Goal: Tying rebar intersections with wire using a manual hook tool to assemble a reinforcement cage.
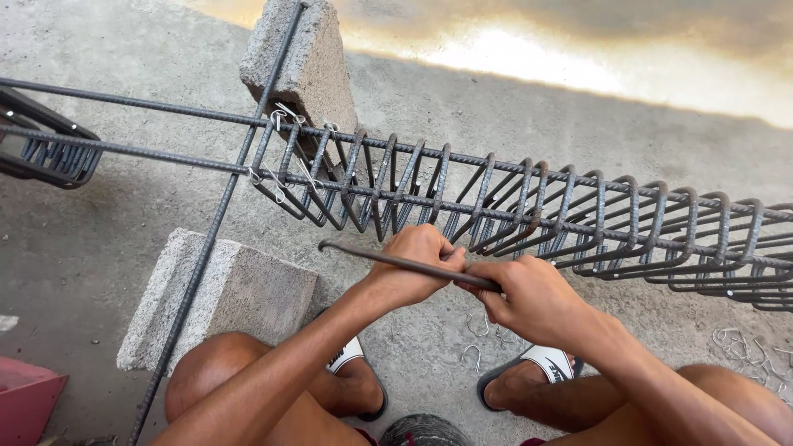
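Both of my hands grip a thin dark steel rod with a hooked tip that points left. My left hand is closed around its middle and my right hand is closed around its near end. Just beyond my hands runs a long rebar cage made of two top bars and several closely packed stirrups. At its left end, thin wire ties bind the stirrups to the bars. The rod lies in front of the cage, close to the stirrups.
A long rebar runs diagonally across two concrete blocks, one far and one near. More stirrups hang at the left. Loose wire ties lie on the concrete floor by my sandalled feet. A red object sits bottom left.
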